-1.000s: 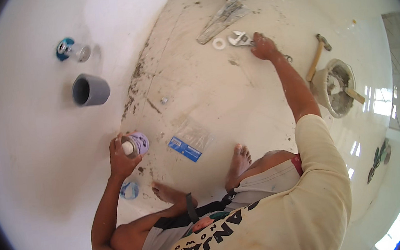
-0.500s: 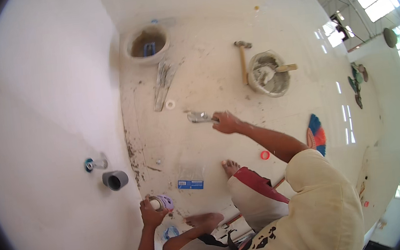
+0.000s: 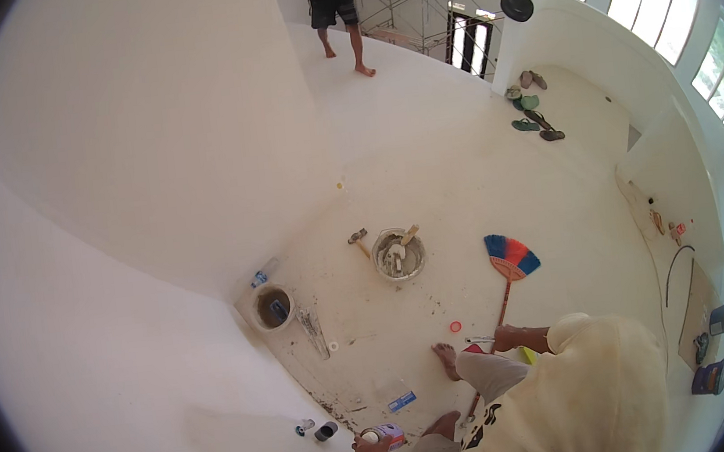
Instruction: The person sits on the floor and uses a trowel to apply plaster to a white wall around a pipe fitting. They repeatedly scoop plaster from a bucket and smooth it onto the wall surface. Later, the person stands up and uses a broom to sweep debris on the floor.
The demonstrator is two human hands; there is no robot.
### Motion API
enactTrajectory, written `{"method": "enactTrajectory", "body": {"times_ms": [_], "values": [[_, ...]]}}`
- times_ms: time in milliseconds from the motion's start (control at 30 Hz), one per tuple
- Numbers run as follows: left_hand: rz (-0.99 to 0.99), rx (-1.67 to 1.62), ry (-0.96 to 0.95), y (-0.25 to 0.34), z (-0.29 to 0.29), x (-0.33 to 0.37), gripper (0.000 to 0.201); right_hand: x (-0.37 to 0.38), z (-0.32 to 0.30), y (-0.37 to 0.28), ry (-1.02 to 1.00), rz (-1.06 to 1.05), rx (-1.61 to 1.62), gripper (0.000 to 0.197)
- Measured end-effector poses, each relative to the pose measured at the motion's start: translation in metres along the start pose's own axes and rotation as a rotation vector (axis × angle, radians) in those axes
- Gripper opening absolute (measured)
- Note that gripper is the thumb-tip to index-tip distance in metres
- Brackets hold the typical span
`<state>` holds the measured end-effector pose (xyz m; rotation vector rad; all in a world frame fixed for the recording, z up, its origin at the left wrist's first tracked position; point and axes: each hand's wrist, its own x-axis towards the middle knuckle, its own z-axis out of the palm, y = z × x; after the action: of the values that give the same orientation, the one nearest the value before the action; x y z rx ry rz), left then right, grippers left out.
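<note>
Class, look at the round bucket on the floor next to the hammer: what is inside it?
Inside the bucket sits grey mortar, with a wooden-handled trowel resting in it, handle sticking over the rim. The bucket's bottom is covered by the mortar.

The left hand [image 3: 371, 451] gripped a small white-capped can [image 3: 385, 436] just beside the grey pipe stub [image 3: 325, 431] in the wall, while the right hand [image 3: 503, 337] closed on a metal tool [image 3: 480, 339] well to the right of that stub. Farther from the stub stood a mortar bucket [image 3: 399, 256], with a hammer [image 3: 357, 241] just left of it and a coloured broom [image 3: 508, 268] to its right. A second person's legs [image 3: 338, 17] stood far beyond the bucket.
</note>
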<state>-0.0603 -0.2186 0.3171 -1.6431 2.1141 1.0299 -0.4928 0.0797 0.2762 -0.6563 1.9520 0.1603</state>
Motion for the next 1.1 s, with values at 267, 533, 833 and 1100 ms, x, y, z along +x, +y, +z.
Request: {"method": "enactTrajectory", "body": {"times_ms": [267,533,833,1100], "values": [[-0.053,-0.002,0.055,0.121,-0.063,0.015,0.106,-0.113,-0.019,0.062,0.121,0.299,0.254,0.034],[0.167,0.27,-0.024,0.17,-0.087,0.092,0.105,-0.159,-0.017,0.064,0.353,0.481,0.635,0.031],[0.405,0.485,-0.044,0.271,-0.124,0.164,0.118,-0.192,0.057,0.01,0.282,0.606,0.94,0.03],[0.486,0.542,-0.073,0.363,-0.107,0.158,0.116,-0.205,0.107,0.0,0.136,0.669,0.962,0.029]]}}
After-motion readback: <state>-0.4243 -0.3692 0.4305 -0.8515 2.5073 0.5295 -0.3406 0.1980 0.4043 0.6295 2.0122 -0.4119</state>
